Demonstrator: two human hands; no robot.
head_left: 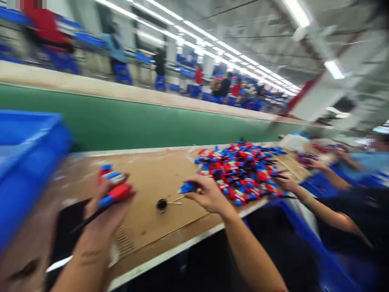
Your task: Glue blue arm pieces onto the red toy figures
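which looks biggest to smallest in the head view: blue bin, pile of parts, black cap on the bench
1. blue bin, though it sits closest to the camera, so its lead is unsure
2. pile of parts
3. black cap

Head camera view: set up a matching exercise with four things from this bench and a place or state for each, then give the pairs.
Things:
1. left hand
2. right hand
3. blue bin
4. small dark pot

Places or states:
A. at the bench's left end
B. on the cardboard between the two hands
C. grips red and blue pieces
D. fingers pinch one blue piece at the edge of the pile of red and blue pieces

Pairs: 1-C, 2-D, 3-A, 4-B
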